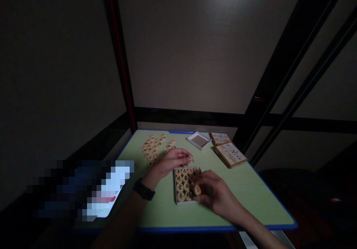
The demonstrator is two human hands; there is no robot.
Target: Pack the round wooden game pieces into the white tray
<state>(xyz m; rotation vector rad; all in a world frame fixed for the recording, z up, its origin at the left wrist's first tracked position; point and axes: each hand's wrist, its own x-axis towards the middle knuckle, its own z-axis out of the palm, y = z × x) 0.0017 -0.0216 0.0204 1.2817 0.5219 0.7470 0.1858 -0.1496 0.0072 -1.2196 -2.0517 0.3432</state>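
Note:
A shallow white box point(176, 189) stands near the front of the green table, with rows of round Chinese chess pieces in it, black-marked on the left and some red-marked at the top right. My right hand point(219, 195) is closed on a red-marked chess piece point(197, 190), held tilted over the box's right side. Above the box's far edge, my left hand point(174, 160) pinches another chess piece point(190, 159) between thumb and fingers; its marking is too small to read. A dark watch point(144, 189) is on my left wrist. My right fingers hide part of the box.
Loose chess pieces point(152, 146) lie scattered at the back left of the table point(223, 219). An open white tray or lid point(199, 140) sits at the back, beside two printed boxes or covers point(231, 154). A blurred bright screen point(111, 189) is at the left edge.

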